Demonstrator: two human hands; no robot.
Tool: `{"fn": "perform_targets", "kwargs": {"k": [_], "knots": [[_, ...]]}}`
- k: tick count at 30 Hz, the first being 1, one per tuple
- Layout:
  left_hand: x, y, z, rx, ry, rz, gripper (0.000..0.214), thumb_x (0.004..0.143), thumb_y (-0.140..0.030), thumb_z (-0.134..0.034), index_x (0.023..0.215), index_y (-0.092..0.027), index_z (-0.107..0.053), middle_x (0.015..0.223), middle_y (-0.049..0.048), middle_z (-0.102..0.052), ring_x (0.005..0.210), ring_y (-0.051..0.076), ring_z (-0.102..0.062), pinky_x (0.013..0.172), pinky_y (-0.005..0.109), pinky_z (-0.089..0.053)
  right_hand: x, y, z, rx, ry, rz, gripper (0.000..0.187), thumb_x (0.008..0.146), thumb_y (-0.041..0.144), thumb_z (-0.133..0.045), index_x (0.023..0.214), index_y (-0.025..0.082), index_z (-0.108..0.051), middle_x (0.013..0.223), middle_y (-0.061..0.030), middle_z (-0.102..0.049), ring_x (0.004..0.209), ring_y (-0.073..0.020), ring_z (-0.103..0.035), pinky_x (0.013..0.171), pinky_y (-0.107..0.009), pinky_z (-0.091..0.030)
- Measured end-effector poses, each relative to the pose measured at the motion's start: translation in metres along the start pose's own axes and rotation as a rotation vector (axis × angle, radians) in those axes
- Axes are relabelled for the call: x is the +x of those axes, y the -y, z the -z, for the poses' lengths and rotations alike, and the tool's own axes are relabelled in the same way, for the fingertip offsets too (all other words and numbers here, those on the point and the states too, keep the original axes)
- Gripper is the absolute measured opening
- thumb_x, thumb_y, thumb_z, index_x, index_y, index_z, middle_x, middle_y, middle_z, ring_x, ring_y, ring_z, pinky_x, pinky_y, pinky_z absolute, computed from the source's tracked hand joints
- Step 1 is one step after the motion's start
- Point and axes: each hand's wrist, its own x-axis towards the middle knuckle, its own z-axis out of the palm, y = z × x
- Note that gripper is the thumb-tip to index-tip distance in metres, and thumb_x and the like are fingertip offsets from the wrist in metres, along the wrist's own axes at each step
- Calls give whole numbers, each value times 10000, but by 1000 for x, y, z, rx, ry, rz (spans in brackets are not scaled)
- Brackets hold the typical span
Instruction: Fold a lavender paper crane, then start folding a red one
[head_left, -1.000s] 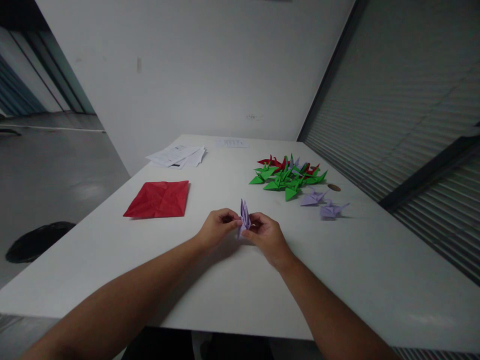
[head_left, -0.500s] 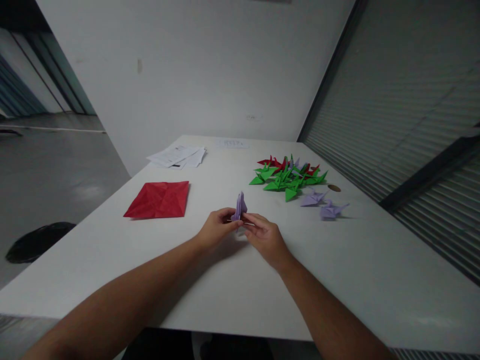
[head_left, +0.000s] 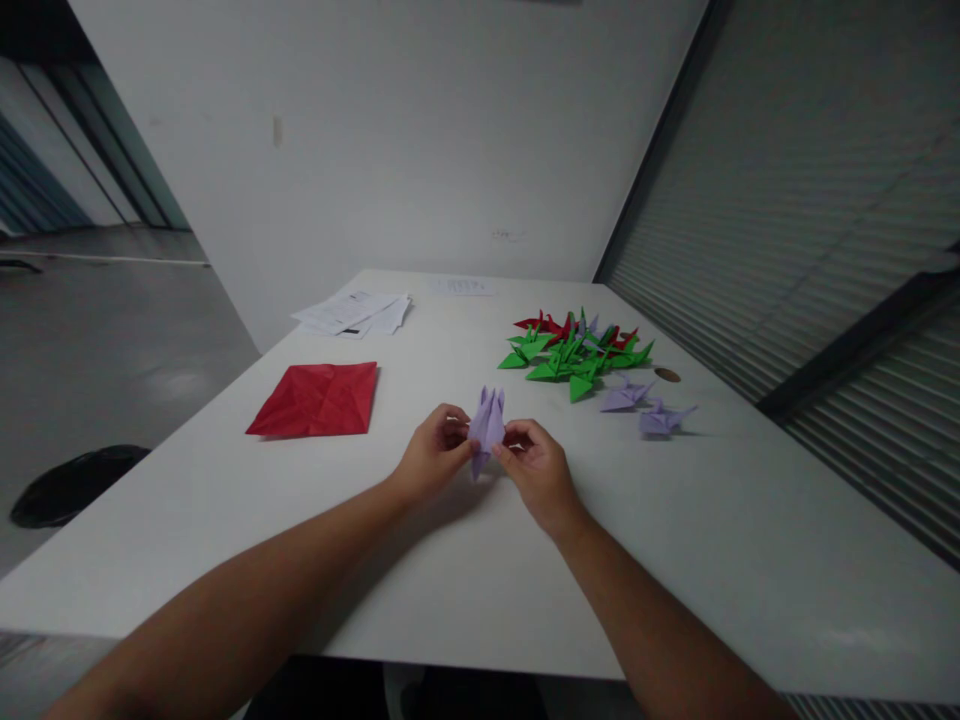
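A folded piece of purple origami paper (head_left: 487,424) is pinched between my two hands above the white table (head_left: 450,590). It is held upright, two narrow points at the top and a pointed tip at the bottom, its broad side towards me. My left hand (head_left: 435,448) grips its left edge between thumb and fingers. On the right edge, my right hand (head_left: 538,462) pinches it the same way, the fingertips partly hidden behind the paper.
Red creased paper (head_left: 319,400) lies at the left. To the right sits a pile of green origami cranes (head_left: 574,355) with red and purple ones, plus two purple cranes (head_left: 660,420) nearer me. Printed sheets (head_left: 352,312) lie at the back left. Window blinds (head_left: 810,220) border the right side.
The purple paper has turned from edge-on to showing its broad face. My right hand has shifted its hold onto the paper's right edge.
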Motion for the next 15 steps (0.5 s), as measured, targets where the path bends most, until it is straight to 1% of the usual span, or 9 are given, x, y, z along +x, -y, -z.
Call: {"fn": "perform_targets", "kwargs": {"k": [5, 8, 11, 15], "knots": [[0, 3, 2, 33, 20, -65, 348, 753, -371, -822, 878, -188, -554, 763, -10, -629, 691, 125, -603, 653, 246, -477, 1, 2, 0, 61, -28, -21, 177, 820, 323, -746, 896, 239, -610, 852, -11, -614, 792, -184, -610, 735, -316, -538], [0, 6, 5, 60, 54, -35, 332, 773, -395, -805, 872, -178, -574, 779, 8, -640, 700, 133, -608, 658, 256, -474, 1, 1, 1, 61, -41, -31, 157, 811, 293, -741, 878, 240, -609, 851, -9, -599, 800, -187, -601, 731, -318, -537], [1, 8, 7, 65, 90, -12, 316, 778, -399, -801, 875, -165, -613, 798, 26, -660, 721, 142, -621, 678, 265, -480, 1, 0, 2, 33, -25, -11, 121, 810, 267, -730, 854, 238, -621, 843, -5, -588, 802, -185, -592, 738, -314, -527], [1, 9, 8, 23, 63, -19, 290, 765, -388, -815, 849, -161, -656, 767, 22, -676, 707, 143, -632, 680, 269, -491, 2, 2, 3, 22, 2, 37, 85, 822, 272, -727, 834, 238, -650, 840, -9, -585, 808, -183, -583, 740, -309, -513]]}}
